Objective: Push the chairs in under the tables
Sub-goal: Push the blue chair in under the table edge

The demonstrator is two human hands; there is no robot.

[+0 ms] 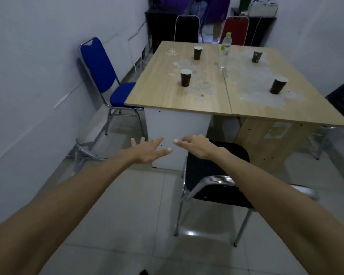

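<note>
While both bare arms reach forward over the tiled floor, the scene reads from the wall side across. Against the left wall stands a blue chair (115, 90), its back toward the wall and its seat facing right, the seat's front edge tucked just under the left table (167, 96). That wooden top runs lengthwise away from the camera and butts along its long edge against the right table (298, 108), the two forming one surface. Four dark paper cups (186, 78) stand upright on the tops, two on each, and a clear plastic bottle (224, 50) with a green cap stands near the seam; its label and the cups' print are too blurred to read. At the far end a black chair (187, 28) and a red chair (236, 29) face the camera, their backs rising above the far edge.

The left hand (147, 150) hovers open, fingers spread, holding nothing, in front of the white table panel. The right hand (195, 144) is likewise loose and empty, poised just above the seat of the near black chair (213, 175). This chair stands on the floor short of the tables, its seat pointing toward them and its chrome-framed back nearest the camera.
</note>
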